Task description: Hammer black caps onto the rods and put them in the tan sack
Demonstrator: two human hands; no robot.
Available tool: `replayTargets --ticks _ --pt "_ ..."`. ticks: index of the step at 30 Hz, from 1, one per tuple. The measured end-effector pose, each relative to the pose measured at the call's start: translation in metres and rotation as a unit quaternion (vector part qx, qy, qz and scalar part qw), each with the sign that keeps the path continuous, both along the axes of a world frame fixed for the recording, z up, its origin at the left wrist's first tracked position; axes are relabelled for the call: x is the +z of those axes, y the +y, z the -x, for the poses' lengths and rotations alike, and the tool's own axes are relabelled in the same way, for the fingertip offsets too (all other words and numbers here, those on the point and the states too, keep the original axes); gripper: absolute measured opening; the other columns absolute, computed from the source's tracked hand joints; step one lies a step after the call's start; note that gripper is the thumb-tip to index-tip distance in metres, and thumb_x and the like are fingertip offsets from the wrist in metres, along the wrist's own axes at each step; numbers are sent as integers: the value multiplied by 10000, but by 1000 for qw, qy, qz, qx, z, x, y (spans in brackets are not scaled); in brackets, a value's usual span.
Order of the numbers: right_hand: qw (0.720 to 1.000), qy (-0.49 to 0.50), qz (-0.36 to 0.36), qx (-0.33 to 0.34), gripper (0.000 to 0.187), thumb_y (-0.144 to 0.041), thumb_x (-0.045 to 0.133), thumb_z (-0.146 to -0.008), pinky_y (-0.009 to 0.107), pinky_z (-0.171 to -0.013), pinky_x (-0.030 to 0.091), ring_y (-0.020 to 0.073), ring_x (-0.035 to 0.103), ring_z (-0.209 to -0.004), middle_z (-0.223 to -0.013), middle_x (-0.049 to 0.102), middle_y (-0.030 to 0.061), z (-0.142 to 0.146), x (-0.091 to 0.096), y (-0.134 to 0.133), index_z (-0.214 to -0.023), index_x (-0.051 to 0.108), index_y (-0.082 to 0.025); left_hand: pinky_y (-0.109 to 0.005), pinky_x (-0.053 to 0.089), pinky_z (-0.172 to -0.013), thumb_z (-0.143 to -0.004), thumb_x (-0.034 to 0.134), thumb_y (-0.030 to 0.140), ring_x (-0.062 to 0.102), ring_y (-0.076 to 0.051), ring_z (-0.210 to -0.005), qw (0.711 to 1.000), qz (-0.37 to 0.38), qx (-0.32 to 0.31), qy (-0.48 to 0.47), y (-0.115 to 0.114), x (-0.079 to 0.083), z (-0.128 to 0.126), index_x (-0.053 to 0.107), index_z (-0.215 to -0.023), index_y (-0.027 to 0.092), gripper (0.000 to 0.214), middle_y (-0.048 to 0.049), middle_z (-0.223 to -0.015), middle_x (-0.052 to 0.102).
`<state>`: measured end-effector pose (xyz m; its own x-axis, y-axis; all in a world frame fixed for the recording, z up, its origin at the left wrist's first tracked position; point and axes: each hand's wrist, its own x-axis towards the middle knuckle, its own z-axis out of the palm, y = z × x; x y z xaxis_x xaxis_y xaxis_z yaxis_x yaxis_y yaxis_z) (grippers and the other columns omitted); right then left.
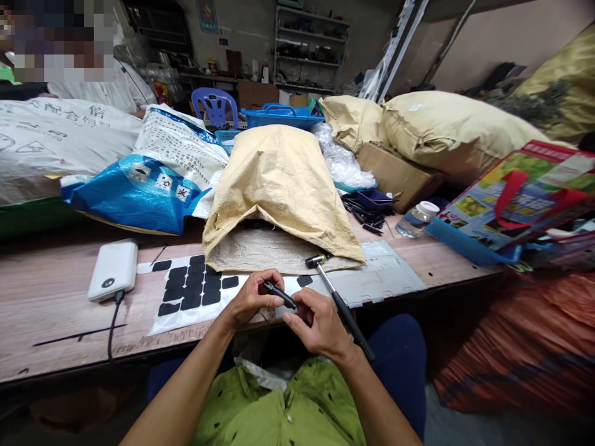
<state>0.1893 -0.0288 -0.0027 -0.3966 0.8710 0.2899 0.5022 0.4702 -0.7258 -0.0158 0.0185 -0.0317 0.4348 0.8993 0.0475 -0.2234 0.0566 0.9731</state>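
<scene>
Between my two hands, over the table's front edge, is a slim black rod-shaped part (280, 295). My left hand (253, 299) is closed on it, thumb and fingers pinching its left portion. My right hand (320, 319) has its fingers curled by the other end; whether they grip this part or something else is hidden. Just beyond my hands lies the open mouth of a tan woven sack (283, 179). A mallet (337, 294) with a black handle rests to the right, its head on the sack's lip. Black rounded squares (193, 285) sit on a white sheet (160, 323) at left.
A white power bank (113, 269) with a cable lies left. Printed sacks (153, 167) stand behind it. Black parts (369, 210), a clear jar (417, 219) and a colourful bag (515, 198) are at right. Another person (60, 37) is at the far left.
</scene>
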Motion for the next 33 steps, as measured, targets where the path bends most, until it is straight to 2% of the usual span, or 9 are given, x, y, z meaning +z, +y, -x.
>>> replayTargets --ticks 4,14,18,20,23,28,33 --pt "994 73 78 -32 174 -363 612 -940 246 -540 370 114 457 -580 -739 551 -19 1 -5 -1 -970 642 -194 -207 389 -626 -646 881 354 508 -121 -697 1000 -11 -9 9 1 1 0 654 -888 146 392 -1 -788 591" --pt "984 131 96 -76 187 -337 652 -921 233 -525 408 104 491 -571 -827 633 -1 1 -13 -2 -1053 665 -206 -229 425 -688 -678 881 350 561 -153 -780 1000 -13 -13 13 1 0 -2 655 -913 148 384 -30 -876 629" --pt "968 192 144 -79 247 -380 657 -923 232 -506 436 111 572 -572 -882 681 16 2 -20 -2 -1100 658 -208 -244 441 -716 -658 900 338 585 -158 -785 1000 -5 -9 14 1 -1 -3 676 -893 146 377 -31 -864 658" --pt "957 229 157 -82 236 -395 659 -925 242 -536 474 135 626 -616 -848 685 16 5 -24 -2 -1065 659 -205 -249 447 -717 -642 913 329 589 -161 -779 1000 -12 -5 19 1 -1 -4 675 -853 142 369 -34 -843 662" --pt "956 239 140 -99 183 -371 643 -933 266 -600 516 164 655 -671 -767 675 11 10 -29 -5 -992 663 -200 -254 449 -710 -633 921 338 587 -161 -755 999 -44 4 21 2 -4 -4 659 -778 140 359 -31 -795 654" --pt "974 161 66 -147 120 -296 611 -928 279 -616 503 189 653 -732 -797 687 40 17 -27 -10 -956 666 -194 -259 443 -699 -669 904 349 590 -161 -732 997 -78 2 18 2 -9 -5 664 -763 139 333 -34 -770 662" --pt "978 160 35 -128 102 -276 608 -936 293 -689 523 193 660 -797 -876 692 50 14 -24 -9 -961 666 -197 -262 447 -716 -681 898 344 589 -161 -750 997 -82 6 5 2 -8 -6 658 -769 139 328 -35 -783 658"
